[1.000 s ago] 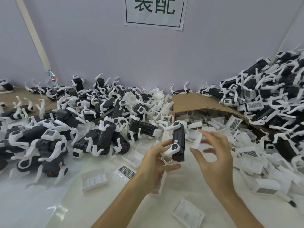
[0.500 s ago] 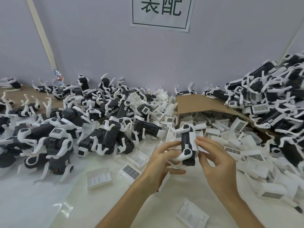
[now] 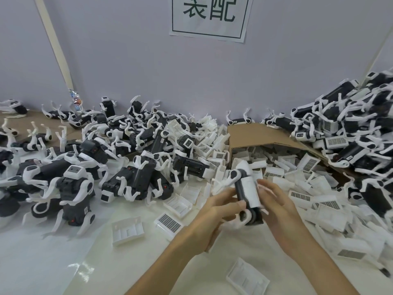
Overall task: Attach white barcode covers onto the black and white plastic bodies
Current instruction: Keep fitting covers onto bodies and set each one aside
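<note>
Fingers (image 3: 269,189) of right hand (image 3: 282,207) pressed on a white cover (image 3: 251,188), now lying along the black-and-white body (image 3: 244,189) at frame centre; a second ago it was apart. Left hand (image 3: 214,211) pinches the body. Likely seating; snap unconfirmed.

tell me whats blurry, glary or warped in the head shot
Head view: the right hand has motion-smeared fingers, and the body it shares with the left hand is soft too; window glare shines on the table at lower left; wide-angle distortion bends the wall strip and tilts the sign; lighting is otherwise even, shadows faint.
</note>
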Action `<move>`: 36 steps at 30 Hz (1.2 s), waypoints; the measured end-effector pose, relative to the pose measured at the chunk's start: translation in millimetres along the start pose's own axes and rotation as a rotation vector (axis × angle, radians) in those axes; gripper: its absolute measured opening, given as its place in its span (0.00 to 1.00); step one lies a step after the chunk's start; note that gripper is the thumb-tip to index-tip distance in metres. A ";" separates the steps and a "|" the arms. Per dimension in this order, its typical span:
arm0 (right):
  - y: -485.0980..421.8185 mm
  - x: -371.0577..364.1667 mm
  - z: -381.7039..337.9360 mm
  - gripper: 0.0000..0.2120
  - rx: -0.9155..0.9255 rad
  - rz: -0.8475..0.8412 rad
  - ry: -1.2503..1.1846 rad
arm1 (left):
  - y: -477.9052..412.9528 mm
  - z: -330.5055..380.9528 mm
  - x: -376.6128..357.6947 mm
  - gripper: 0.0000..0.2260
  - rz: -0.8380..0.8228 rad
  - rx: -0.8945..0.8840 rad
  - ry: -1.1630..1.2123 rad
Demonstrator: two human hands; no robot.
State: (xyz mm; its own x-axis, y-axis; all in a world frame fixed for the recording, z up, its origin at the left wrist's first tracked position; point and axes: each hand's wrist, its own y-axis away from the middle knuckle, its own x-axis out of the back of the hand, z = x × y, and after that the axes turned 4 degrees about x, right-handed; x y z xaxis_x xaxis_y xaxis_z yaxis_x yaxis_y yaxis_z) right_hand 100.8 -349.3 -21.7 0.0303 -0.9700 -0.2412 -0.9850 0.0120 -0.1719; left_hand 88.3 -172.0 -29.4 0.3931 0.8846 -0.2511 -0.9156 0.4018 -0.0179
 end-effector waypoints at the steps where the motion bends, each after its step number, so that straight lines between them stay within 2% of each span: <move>1: 0.4 -0.6 -0.1 0.17 -0.054 -0.060 -0.006 | 0.5 -0.7 -1.5 0.21 -0.017 -0.001 -0.001; 5: 2.9 -3.0 2.5 0.23 -0.119 -0.182 0.039 | 2.2 -2.1 -6.4 0.22 0.000 -0.023 -0.035; 8: 6.6 -5.1 0.7 0.17 -0.131 -0.281 0.065 | 1.2 -4.6 -7.9 0.24 0.061 -0.035 -0.075; 10: 9.3 -6.9 2.1 0.17 -0.141 -0.341 0.091 | 1.6 -6.1 -8.6 0.22 0.075 -0.036 -0.116; 13: 10.7 -11.1 4.3 0.17 -0.075 -0.280 0.193 | 3.2 -6.8 -9.9 0.15 0.050 -0.042 -0.156; 16: 11.4 -11.8 4.5 0.15 0.023 -0.228 0.242 | 4.4 -6.1 -12.7 0.13 0.037 -0.056 -0.135; 19: 12.8 -11.2 4.7 0.12 0.086 -0.237 0.225 | 5.2 -3.5 -14.6 0.13 0.022 -0.067 -0.117; 23: 12.8 -10.6 1.5 0.17 0.111 -0.234 0.188 | 5.8 3.3 -16.4 0.16 0.020 -0.080 -0.110; 28: 0.8 6.8 -5.8 0.15 0.189 0.006 0.091 | 10.3 11.5 -13.6 0.13 -0.041 -0.005 -0.207; 30: -1.4 14.6 -10.5 0.14 0.214 -0.068 0.097 | 12.4 13.1 -14.8 0.13 -0.058 0.046 -0.219; 33: -3.6 20.3 -15.7 0.18 0.210 -0.214 0.253 | 13.4 15.1 -14.3 0.17 -0.102 0.124 -0.217; 36: -3.9 24.8 -19.3 0.16 0.188 -0.305 0.361 | 11.3 16.7 -10.8 0.22 -0.127 0.221 -0.227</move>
State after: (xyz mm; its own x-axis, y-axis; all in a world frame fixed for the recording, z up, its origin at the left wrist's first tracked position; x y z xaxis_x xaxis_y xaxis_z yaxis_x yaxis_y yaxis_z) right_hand 102.1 -378.1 -8.5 0.2185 -0.9579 0.1860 -0.8920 -0.2734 -0.3600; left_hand 75.1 -173.0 -10.7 0.5345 0.8443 -0.0378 -0.8272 0.5318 0.1816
